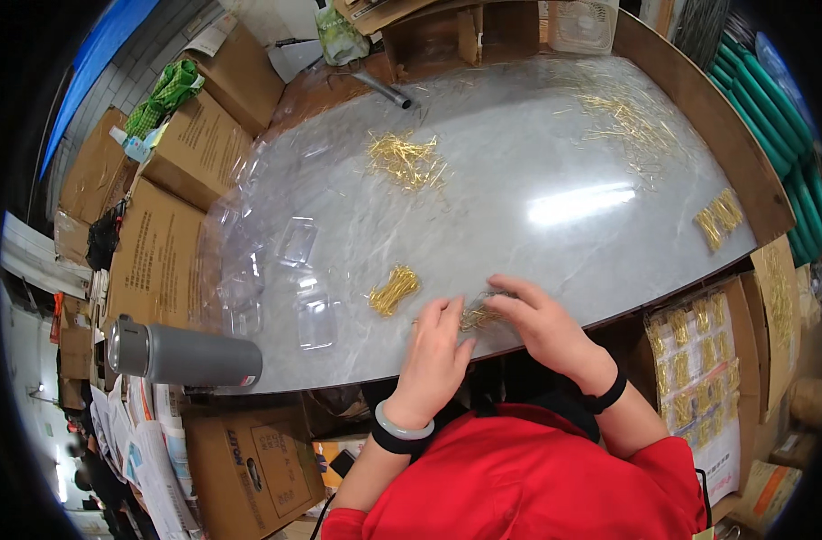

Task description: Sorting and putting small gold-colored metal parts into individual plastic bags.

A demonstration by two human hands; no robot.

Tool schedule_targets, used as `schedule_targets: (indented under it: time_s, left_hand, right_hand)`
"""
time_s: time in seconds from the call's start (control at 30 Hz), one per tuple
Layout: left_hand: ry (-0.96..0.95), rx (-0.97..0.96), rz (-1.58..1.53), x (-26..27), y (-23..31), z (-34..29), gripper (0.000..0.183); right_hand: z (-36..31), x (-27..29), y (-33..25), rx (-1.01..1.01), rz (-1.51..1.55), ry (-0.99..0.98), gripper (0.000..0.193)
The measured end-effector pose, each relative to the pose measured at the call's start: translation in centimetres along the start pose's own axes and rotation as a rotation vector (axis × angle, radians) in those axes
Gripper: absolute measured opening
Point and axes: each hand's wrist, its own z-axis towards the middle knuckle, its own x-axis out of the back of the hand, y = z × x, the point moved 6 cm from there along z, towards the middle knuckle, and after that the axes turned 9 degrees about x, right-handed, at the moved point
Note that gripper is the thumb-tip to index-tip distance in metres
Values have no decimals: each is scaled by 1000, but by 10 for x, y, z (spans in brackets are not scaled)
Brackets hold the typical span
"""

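A small bunch of thin wire pieces [476, 318], gold and partly dark, lies at the table's near edge between my hands. My left hand [433, 355] is on its left side, fingers stretched out and thumb apart. On the right, my right hand [548, 326] reaches over the bunch with its fingers extended and slightly curved, the tips touching or just above the wires. To the left of my hands sits a neat gold bundle of wire pieces [394, 290], narrowed in the middle. Farther back lies a loose gold heap [402, 160].
Clear plastic boxes [298, 241] crowd the table's left side. A grey bottle [190, 353] lies at the near left edge. Scattered gold wires [632, 121] spread at the far right, with gold bundles [719, 219] by the right edge. A carton [699, 369] below holds more bundles.
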Motion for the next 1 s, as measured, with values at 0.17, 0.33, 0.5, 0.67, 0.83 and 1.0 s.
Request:
schedule_targets:
  time_s: [0.17,0.33,0.5,0.67,0.83,1.0]
  left_hand:
    - [92,-121,144,-13,3,2,56]
    - [39,-186,57,-29,1,4,48]
    - [53,-211,59,-27,-1,1,45]
    - [96,-207,-4,-25,-5,-4,41]
    - [179,-236,3,-24,-8,-10,32]
    - [219,-253,47,-26,-7,-18,31]
  right_hand:
    - [-20,2,-9,-105,44,216,60]
    - [-10,-20,-21,-135,40,185,70]
    - [8,-17,-18,-88,244,148,77]
    - [8,-2,-13,73,-79,45,80]
    - [2,-6,-15,107,-262,6,56]
    - [-9,-11,-26,78,-266,62,47]
